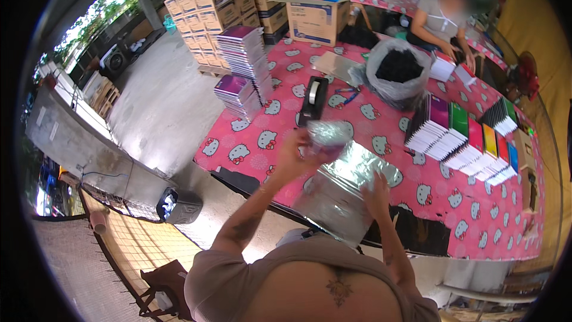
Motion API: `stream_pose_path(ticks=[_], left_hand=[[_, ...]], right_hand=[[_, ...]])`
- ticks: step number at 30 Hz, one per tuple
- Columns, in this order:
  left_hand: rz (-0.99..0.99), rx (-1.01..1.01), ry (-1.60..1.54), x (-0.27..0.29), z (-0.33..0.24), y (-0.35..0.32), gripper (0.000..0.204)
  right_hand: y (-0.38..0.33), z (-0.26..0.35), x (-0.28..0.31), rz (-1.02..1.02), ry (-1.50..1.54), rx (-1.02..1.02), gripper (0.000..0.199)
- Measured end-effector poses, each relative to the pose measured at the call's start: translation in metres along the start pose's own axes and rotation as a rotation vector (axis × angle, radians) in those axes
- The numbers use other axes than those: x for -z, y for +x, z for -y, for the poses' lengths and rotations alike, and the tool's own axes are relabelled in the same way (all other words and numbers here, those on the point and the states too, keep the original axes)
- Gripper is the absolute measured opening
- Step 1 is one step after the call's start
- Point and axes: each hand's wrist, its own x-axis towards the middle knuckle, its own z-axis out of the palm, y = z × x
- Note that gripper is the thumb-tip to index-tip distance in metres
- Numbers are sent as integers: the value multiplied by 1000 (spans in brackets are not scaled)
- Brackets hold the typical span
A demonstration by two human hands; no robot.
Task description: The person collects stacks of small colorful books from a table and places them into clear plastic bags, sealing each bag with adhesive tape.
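Note:
My left hand (296, 154) is closed on a small plastic-wrapped pack (329, 135), purple underneath and blurred by motion, just in front of the black tape dispenser (313, 98). Under my right hand (376, 195) lies shiny clear plastic sheeting (342, 194), perhaps bags, reaching past the table's near edge. My right fingers are bent at its right edge and seem to grip it, though they are partly blurred. Blue-handled scissors or pliers (345, 94) rest beyond the dispenser.
Stacked purple notebooks (241, 53) stand at the pink table's (262, 158) left edge. Rows of coloured notebooks (453, 134) fill its right side. A plastic-lined container (396, 83) with black material and an open carton (313, 21) stand farther back. Across the table, another person (444, 24) handles notebooks.

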Motion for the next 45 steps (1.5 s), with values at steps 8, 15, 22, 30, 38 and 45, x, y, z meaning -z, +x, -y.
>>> stream_pose_path(ticks=[8, 15, 22, 30, 38, 45], left_hand=[[-684, 711, 178, 202, 112, 156, 74], [-705, 793, 121, 229, 184, 167, 78], [-686, 558, -556, 213, 225, 162, 66], [-672, -147, 842, 181, 135, 227, 62], [420, -410, 1766, 118, 169, 279, 31], [162, -443, 1528, 67, 114, 264, 49]], right_hand=[[-45, -6, -4, 95, -297, 15, 98], [-29, -2, -1, 168, -273, -57, 95], [-27, 7, -7, 96, -252, -80, 85], [-14, 15, -6, 110, -291, -30, 82], [5, 8, -15, 107, -276, 51, 84], [23, 6, -8, 71, -293, 69, 82]])
